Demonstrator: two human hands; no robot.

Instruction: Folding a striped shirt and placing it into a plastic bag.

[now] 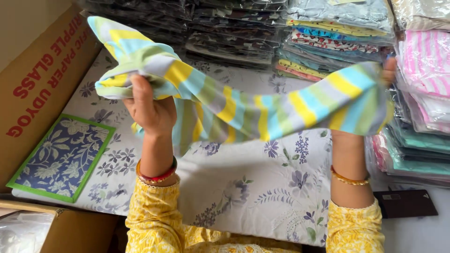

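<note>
Both hands, left hand (151, 110) and right hand (389, 70), had fingers clenched on a striped cloth (262, 105), stretched above the floral bedsheet (262, 187).

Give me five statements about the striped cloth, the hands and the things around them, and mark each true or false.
1. Both hands hold the striped cloth up off the floral sheet. True.
2. The left hand is empty. False: it grips the cloth's left end.
3. The right hand is mostly hidden behind the cloth. True.
4. The blue leaf-patterned board has a red border. False: the border is green.
5. Stacks of packed garments lie beyond the cloth. True.
</note>
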